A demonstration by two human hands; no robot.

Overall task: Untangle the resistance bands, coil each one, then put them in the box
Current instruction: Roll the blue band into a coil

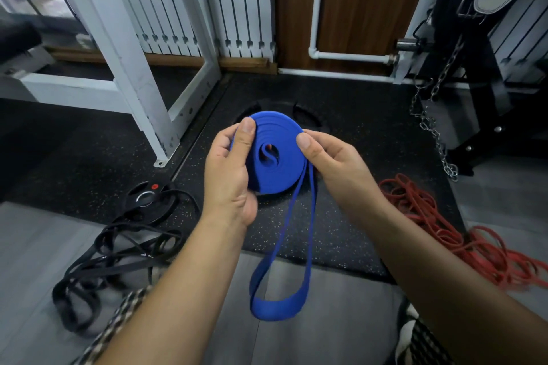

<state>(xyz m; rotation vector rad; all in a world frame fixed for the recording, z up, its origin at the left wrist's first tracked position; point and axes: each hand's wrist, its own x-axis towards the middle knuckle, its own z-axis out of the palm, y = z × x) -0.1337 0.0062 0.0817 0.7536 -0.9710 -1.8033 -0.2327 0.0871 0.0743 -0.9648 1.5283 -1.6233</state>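
While the red bands (462, 234) sprawl tangled to the right of the hands and the black bands (112, 249) lie knotted to the left, only the blue band (277, 154) is mostly coiled. Left hand (231, 175) and right hand (335, 163) pinch that coil between them, its tail loop dangling below. No box shows. A weight plate (148, 198) lies under the black heap.

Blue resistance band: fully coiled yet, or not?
Not fully: the flat blue rubber resistance band is mostly wound into a disc gripped by both hands, but a loose loop hangs below.
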